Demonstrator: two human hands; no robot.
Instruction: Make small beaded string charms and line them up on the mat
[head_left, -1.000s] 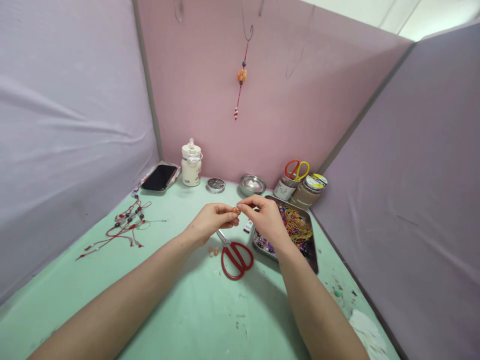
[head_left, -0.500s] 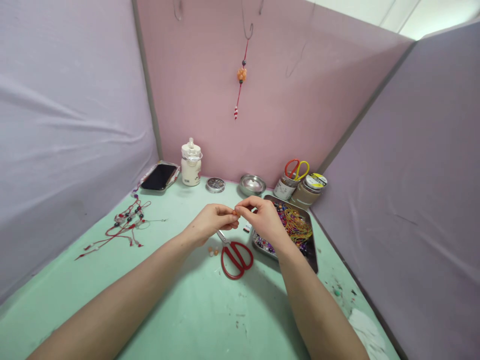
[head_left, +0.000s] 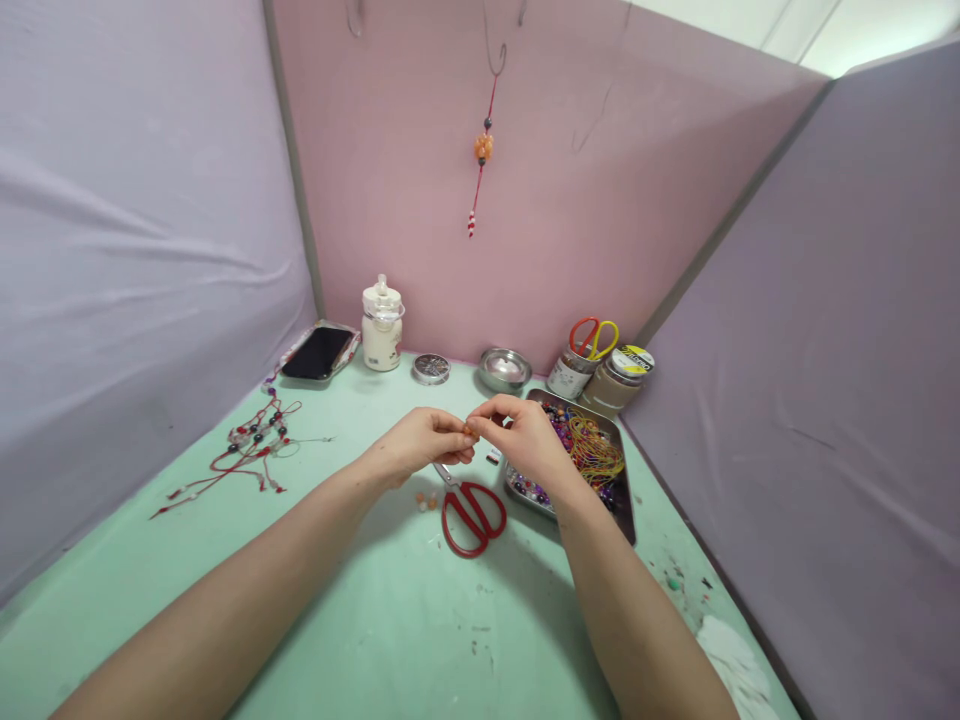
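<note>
My left hand (head_left: 427, 440) and my right hand (head_left: 517, 435) meet fingertip to fingertip above the table. Between the left thumb and fingers sit small orange beads (head_left: 470, 432), partly covered by the fingers. The right thumb and index finger pinch at the same beads; any thread there is too fine to make out. Red-handled scissors (head_left: 474, 515) lie just below the hands, their blades partly under the left hand. A few loose orange and pale beads (head_left: 426, 502) rest left of the scissors' handles.
A metal tray (head_left: 630, 500) of beads and yellow cord stands right. Behind are a metal bowl (head_left: 505, 370), round case (head_left: 431, 369), white bottle (head_left: 382, 330), phone (head_left: 319, 354) and scissors in a jar (head_left: 570, 378). Beaded red cords (head_left: 255, 440) lie left; a beaded pendant (head_left: 484, 148) hangs above.
My right fingertips have shifted slightly left, closer over the beads in my left fingers. Everything on the table stays where it was.
</note>
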